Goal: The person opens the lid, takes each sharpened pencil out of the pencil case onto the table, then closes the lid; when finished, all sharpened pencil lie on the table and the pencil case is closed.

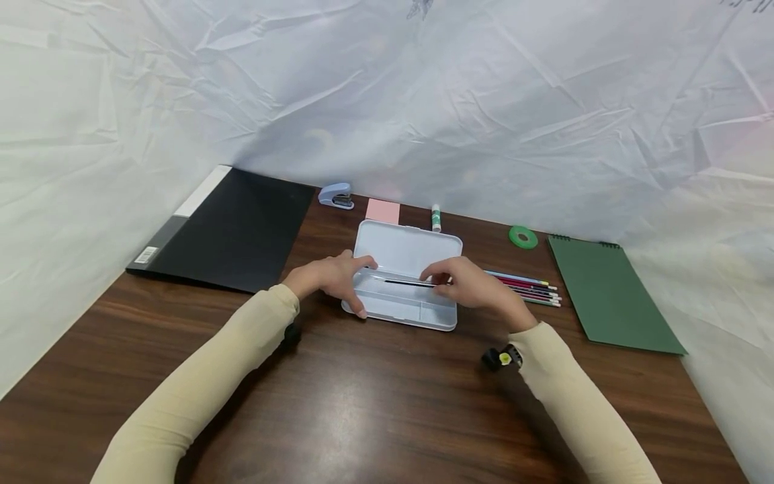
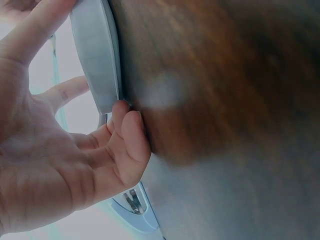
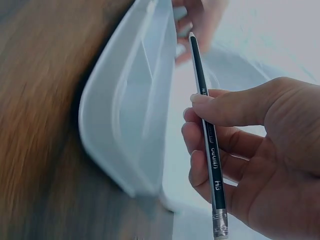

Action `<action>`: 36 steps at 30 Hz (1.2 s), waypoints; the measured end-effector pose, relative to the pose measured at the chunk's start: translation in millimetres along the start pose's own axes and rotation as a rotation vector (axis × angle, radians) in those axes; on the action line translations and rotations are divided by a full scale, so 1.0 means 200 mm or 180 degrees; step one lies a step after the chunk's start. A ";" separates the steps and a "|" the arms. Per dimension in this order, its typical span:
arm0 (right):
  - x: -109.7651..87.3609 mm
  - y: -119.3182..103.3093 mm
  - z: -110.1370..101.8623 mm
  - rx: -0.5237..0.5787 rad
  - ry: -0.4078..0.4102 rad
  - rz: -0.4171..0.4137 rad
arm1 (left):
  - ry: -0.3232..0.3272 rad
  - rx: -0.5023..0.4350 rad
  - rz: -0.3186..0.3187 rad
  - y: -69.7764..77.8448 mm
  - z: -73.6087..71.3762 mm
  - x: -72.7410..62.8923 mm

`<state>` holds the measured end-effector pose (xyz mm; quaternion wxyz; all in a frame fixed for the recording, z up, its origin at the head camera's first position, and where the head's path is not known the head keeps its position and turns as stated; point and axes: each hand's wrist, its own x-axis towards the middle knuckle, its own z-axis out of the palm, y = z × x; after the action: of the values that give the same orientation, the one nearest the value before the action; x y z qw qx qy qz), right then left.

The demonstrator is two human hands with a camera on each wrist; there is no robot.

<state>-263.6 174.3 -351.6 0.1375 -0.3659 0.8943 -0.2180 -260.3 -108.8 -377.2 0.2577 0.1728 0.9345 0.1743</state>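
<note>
A pale grey-blue pencil case (image 1: pixel 408 247) lies on the table with its lid folded back and its divided tray facing up. At its left end, my left hand (image 1: pixel 331 275) holds the case, thumb at the near edge and other fingers round the side, as the left wrist view shows. Over the tray my right hand (image 1: pixel 470 282) pinches a black-and-white pencil (image 3: pixel 209 135) between thumb and fingers. The pencil's eraser end points back toward the palm, while its tip reaches left along the tray.
Several pencils (image 1: pixel 529 289) lie right of the case, before a green spiral notebook (image 1: pixel 617 296). Green tape (image 1: pixel 523 236), a glue stick (image 1: pixel 436 218), pink sticky notes (image 1: pixel 383 211) and a stapler (image 1: pixel 336 195) line the back. A black folder (image 1: pixel 242 222) lies left.
</note>
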 end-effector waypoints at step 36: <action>-0.60 0.51 -0.04 -0.0075 0.0383 0.1052 | -0.0020 -0.0026 -0.0004 -0.01 0.00 0.00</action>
<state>-243.8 327.3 -384.1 0.1133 -0.2018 0.9513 -0.2035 -261.0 -110.8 -377.1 0.2614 0.1716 0.9331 0.1775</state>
